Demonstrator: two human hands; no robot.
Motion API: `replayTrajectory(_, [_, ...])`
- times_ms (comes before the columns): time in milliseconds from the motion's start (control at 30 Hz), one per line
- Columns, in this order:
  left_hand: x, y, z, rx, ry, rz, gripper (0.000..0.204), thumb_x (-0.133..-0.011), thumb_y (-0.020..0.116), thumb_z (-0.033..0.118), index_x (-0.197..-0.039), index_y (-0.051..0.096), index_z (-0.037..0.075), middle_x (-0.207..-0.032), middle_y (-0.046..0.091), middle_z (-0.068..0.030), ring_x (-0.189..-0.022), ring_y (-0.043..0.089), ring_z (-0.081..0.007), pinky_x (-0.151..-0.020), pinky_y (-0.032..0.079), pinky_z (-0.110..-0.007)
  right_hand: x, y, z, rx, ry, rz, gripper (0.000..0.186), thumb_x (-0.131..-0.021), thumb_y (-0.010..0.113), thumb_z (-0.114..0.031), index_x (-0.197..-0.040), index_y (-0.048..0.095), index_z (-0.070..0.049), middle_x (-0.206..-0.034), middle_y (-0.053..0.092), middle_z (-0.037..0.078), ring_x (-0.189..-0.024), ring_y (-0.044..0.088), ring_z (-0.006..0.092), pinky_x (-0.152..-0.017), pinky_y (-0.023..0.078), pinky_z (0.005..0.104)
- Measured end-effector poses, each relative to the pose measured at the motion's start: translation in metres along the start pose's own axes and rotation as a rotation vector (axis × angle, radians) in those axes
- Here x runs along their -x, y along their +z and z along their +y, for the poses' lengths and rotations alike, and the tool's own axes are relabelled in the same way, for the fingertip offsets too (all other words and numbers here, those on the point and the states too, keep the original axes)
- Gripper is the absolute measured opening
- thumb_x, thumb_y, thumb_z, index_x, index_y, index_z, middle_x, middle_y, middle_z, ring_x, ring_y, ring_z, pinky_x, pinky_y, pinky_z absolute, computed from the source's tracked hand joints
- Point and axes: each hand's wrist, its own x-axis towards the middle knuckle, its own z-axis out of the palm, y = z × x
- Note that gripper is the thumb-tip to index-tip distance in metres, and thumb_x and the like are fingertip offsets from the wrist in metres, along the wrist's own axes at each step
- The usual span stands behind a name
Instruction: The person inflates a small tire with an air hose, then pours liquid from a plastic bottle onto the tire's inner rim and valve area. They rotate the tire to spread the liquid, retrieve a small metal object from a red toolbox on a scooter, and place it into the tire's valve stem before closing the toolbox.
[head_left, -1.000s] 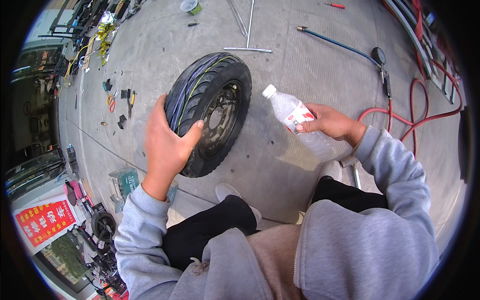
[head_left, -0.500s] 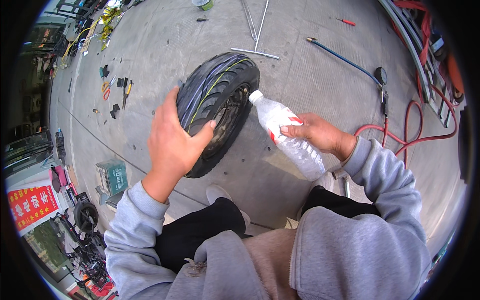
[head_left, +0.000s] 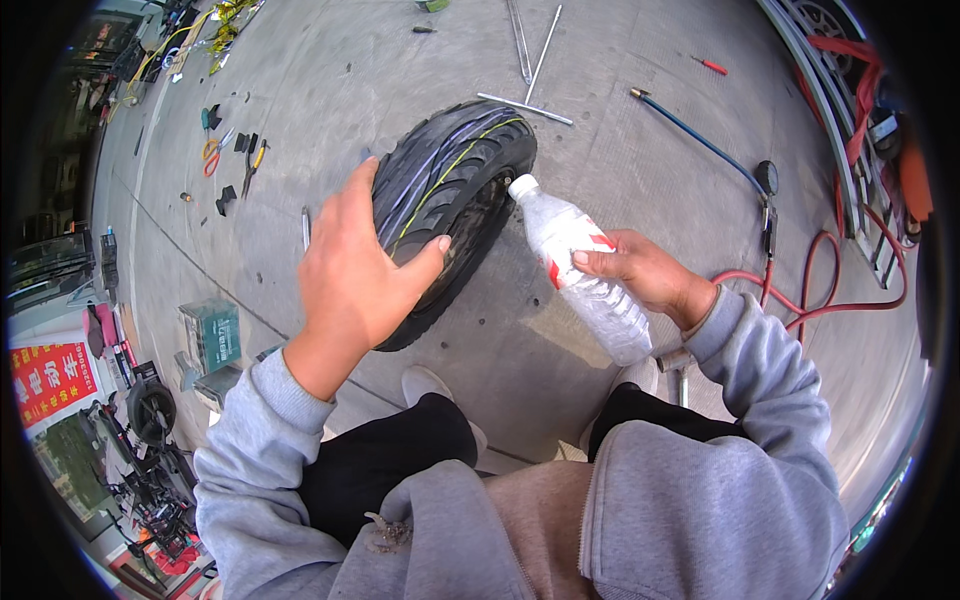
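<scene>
by 1 tyre (head_left: 450, 170), l grip (head_left: 352, 275) spread, r grip (head_left: 648, 270) clamped on 1 btl (head_left: 588, 297).

Black round rubber tyre with purple and yellow stripes (head_left: 450, 185), its grooved tread matt; transparent, white-capped plastic bottle (head_left: 588, 300), thin-walled, crinkled and glossy, with a smooth red-and-white label (head_left: 556, 271). Silver T-shaped metal bar (head_left: 525, 109), smooth, with a dull shine; red looped flexible hose (head_left: 850, 310), smooth, apparently rubber. Light-grey zipped cloth jacket (head_left: 700, 500), matt; black cloth trousers (head_left: 390, 460), matt; grey concrete floor (head_left: 610, 170), rough and finely ridged.
</scene>
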Motion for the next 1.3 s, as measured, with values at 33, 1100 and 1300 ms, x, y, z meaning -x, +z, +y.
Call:
replayTrajectory(33, [0.000,0.000,0.000,-0.002,0.005,0.005,0.087,-0.072,0.081,0.037,-0.143,0.044,0.003,-0.125,0.059,-0.0227,-0.117,0.057,-0.0409,-0.096,0.048,-0.048,-0.001,-0.001,0.001,-0.012,-0.008,-0.018,0.044,-0.093,0.072,-0.035,-0.116,0.068,0.002,-0.102,0.071,0.008,-0.090,0.067,0.0160,-0.081,0.051,0.0302])
replayTrajectory(1100, [-0.033,0.014,-0.121,0.467,-0.188,0.045,0.093,-0.073,0.086,0.041,-0.145,0.044,0.001,-0.135,0.059,-0.0243,-0.126,0.057,-0.0330,-0.107,0.043,-0.039,0.017,-0.017,-0.009,-0.058,0.075,0.121,0.047,-0.093,0.068,-0.044,-0.111,0.067,-0.001,-0.091,0.070,0.005,-0.074,0.067,0.0136,-0.067,0.052,0.0279])
replayTrajectory(1300, [-0.031,0.016,-0.128,0.433,-0.248,0.060,0.093,-0.073,0.086,0.038,-0.145,0.043,-0.002,-0.135,0.059,-0.0233,-0.126,0.057,-0.0333,-0.108,0.042,-0.039,0.008,-0.012,-0.010,-0.034,0.108,0.073,0.049,-0.093,0.068,-0.045,-0.113,0.067,-0.001,-0.093,0.071,0.005,-0.076,0.067,0.0134,-0.069,0.052,0.0278])
